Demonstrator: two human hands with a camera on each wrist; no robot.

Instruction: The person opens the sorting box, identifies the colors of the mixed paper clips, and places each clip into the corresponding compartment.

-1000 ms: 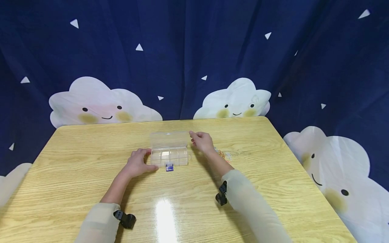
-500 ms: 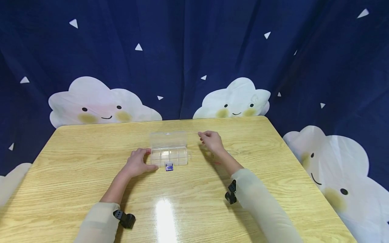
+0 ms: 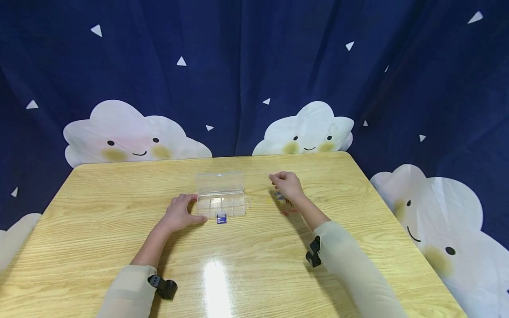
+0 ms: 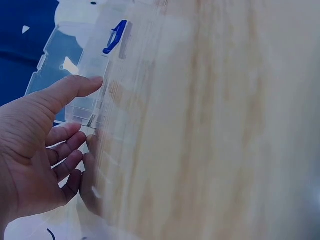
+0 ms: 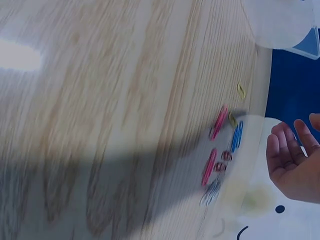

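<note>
A clear plastic compartment box (image 3: 221,206) lies mid-table with its lid (image 3: 221,182) folded back and a blue latch (image 3: 222,218) at its front. My left hand (image 3: 180,213) rests against the box's left end. In the left wrist view the thumb (image 4: 70,89) touches the box (image 4: 85,107) and the other fingers lie relaxed beside it. My right hand (image 3: 287,184) hovers to the right of the box, over several coloured paper clips (image 3: 283,199). The right wrist view shows these clips (image 5: 220,150) loose on the wood and the hand (image 5: 292,165) with relaxed fingers, holding nothing.
The wooden table (image 3: 99,212) has its far edge against a dark blue curtain with white clouds (image 3: 310,128). The table's right edge runs close by my right sleeve (image 3: 350,274). A glare patch (image 3: 216,282) lies near the front.
My right hand has moved from the box lid's right corner to the right, and now hovers over the paper clips. The left hand and the box have stayed still.
</note>
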